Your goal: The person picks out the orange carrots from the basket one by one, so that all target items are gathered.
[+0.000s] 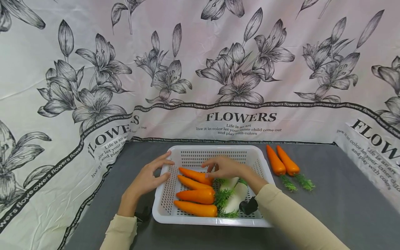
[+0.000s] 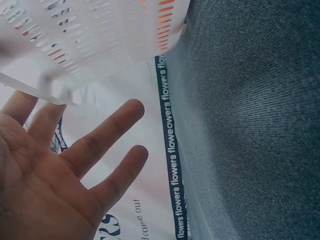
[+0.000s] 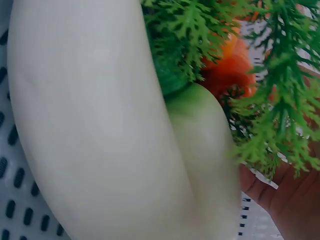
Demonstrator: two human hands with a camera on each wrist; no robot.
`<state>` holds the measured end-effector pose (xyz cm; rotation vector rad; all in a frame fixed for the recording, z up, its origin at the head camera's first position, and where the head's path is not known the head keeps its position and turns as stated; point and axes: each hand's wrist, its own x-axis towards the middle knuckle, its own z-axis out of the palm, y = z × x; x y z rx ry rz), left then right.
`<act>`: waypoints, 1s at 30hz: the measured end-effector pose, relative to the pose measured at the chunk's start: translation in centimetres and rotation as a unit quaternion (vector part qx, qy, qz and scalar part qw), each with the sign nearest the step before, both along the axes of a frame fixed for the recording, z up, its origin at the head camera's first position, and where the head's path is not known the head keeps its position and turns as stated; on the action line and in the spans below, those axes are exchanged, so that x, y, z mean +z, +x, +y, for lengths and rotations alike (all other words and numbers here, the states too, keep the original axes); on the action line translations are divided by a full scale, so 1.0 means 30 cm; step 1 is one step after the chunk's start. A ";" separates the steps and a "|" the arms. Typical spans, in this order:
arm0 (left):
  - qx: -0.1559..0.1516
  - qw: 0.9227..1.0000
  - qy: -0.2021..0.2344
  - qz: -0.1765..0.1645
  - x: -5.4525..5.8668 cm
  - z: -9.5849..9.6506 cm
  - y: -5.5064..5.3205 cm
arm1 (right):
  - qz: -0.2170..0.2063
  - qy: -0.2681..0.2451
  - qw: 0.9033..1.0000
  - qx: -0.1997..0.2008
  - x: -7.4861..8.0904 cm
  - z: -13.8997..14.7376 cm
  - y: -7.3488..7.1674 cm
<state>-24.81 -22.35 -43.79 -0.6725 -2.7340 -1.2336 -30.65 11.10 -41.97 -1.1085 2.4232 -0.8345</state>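
Note:
A white plastic basket holds several orange carrots side by side on its left. Two white radishes lie on its right, with green leafy tops between. My left hand is at the basket's left rim, some fingertips touching it; in the left wrist view two fingers extend freely. Over the thick end of the farthest carrot my right hand hovers, fingers loosely bent, thumb near its surface. The right wrist view shows a radish close up and part of the hand behind leaves.
Two more carrots with green tops lie on the grey table, right of the basket. A floral-printed cloth hangs behind and along both sides.

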 end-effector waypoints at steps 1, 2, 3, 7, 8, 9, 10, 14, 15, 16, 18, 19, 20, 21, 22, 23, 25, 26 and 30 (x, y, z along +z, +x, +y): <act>0.000 1.000 0.000 0.001 0.000 0.000 0.000 | -0.003 0.001 1.000 0.002 -0.004 -0.001 0.002; -0.001 1.000 0.000 0.002 -0.001 0.001 -0.001 | -0.005 0.001 1.000 0.004 -0.008 -0.001 0.003; -0.001 1.000 0.001 0.002 -0.002 0.001 -0.002 | -0.006 0.003 1.000 0.005 -0.011 -0.002 0.004; 0.000 1.000 0.002 0.002 -0.001 0.002 -0.002 | -0.017 0.015 1.000 -0.004 -0.017 -0.004 0.011; 0.000 1.000 0.003 0.001 0.000 0.002 -0.001 | -0.019 0.017 1.000 -0.006 -0.018 -0.005 0.011; 0.000 1.000 0.004 0.001 0.000 0.002 -0.001 | -0.021 0.018 1.000 -0.006 -0.018 -0.006 0.012; 0.000 1.000 0.004 0.001 -0.001 0.002 -0.002 | -0.023 0.019 1.000 -0.007 -0.017 -0.007 0.013; 0.000 1.000 0.003 0.002 -0.005 0.000 -0.003 | -0.021 0.020 1.000 0.004 -0.023 -0.008 0.015; 0.001 1.000 0.002 0.001 -0.005 -0.001 -0.003 | -0.016 0.021 1.000 0.009 -0.026 -0.009 0.015; 0.001 1.000 0.002 0.001 -0.005 -0.001 -0.003 | -0.013 0.022 1.000 0.011 -0.028 -0.009 0.015; 0.000 1.000 0.001 0.000 -0.004 -0.001 -0.002 | -0.001 0.028 1.000 0.013 -0.032 -0.008 0.014; 0.000 1.000 0.001 -0.001 -0.001 -0.001 0.000 | 0.007 0.031 0.999 0.013 -0.034 -0.007 0.013; 0.000 1.000 0.002 -0.002 -0.001 -0.002 0.001 | 0.015 0.033 0.999 0.012 -0.035 -0.007 0.012; 0.000 1.000 0.003 -0.003 0.000 -0.002 0.001 | 0.021 0.034 0.999 0.009 -0.035 -0.006 0.012; 0.000 1.000 0.002 -0.003 0.000 -0.002 0.001 | 0.025 0.035 0.999 0.004 -0.036 -0.006 0.012; 0.000 1.000 0.003 -0.004 0.001 -0.002 0.002 | 0.030 0.035 0.999 -0.002 -0.037 -0.005 0.012; 0.001 1.000 0.002 -0.003 0.001 -0.001 0.002 | 0.039 0.033 0.999 -0.005 -0.039 -0.005 0.010; 0.001 1.000 0.002 -0.002 0.001 -0.001 0.002 | 0.041 0.031 0.999 -0.006 -0.040 -0.004 0.010; 0.001 1.000 0.000 -0.005 0.001 0.001 0.003 | 0.041 0.022 0.999 -0.009 -0.050 -0.006 0.005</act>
